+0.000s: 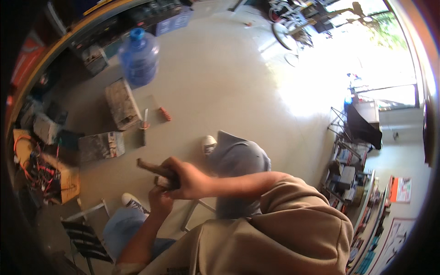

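Both my hands are together in front of my lap, above the floor. My right hand (187,178) is closed around a dark brown, stick-like piece (151,167) whose far end points up and to the left. A shorter, lighter stub (161,181) shows just below it; whether the two are one thing I cannot tell. Right under the stub is my left hand (160,201), its fingers curled up against the right hand. What lies inside the left fingers is hidden.
On the floor ahead stand a blue water jug (139,59), a worn box (123,104) and a grey case (101,145). A screwdriver-like tool (145,121) and a red piece (165,114) lie beside them. Left is a cardboard box of cables (68,183); right, a folding chair (362,128) and shelves.
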Demonstrator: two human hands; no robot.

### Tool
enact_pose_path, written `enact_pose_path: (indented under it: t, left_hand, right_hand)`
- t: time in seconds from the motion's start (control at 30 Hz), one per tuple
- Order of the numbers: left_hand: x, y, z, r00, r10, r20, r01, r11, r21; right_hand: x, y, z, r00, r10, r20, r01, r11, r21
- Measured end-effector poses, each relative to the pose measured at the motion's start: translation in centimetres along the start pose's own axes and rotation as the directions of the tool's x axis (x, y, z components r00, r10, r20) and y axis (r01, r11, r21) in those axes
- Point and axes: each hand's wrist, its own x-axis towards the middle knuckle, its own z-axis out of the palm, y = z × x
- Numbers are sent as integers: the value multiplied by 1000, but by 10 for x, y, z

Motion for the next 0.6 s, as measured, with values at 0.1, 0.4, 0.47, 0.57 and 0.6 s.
enact_pose_path:
  t: [0.1, 0.4, 0.47, 0.57, 0.6]
  left_hand:
    - [12, -2, -5, 991, 134, -15, -134, 991, 25]
    - [-42, 151, -19, 992, 67, 107, -64, 997, -32]
    - [-41, 193, -38, 974, -5, 228, 5, 1000, -2]
    - [-17, 256, -55, 967, 56, 250, -55, 998, -11]
    - [-7, 275, -58, 967, 101, 234, -109, 994, 22]
  right_hand:
    - [-1, -30, 2, 996, 62, -69, -70, 991, -116]
    - [-90, -152, -21, 940, 323, -113, -330, 943, -50]
    - [-108, -190, -27, 938, 301, -173, -306, 952, -4]
    - [-125, -256, -55, 910, 260, -322, -283, 959, -28]
    - [-133, -267, -63, 890, 242, -387, -247, 968, 39]
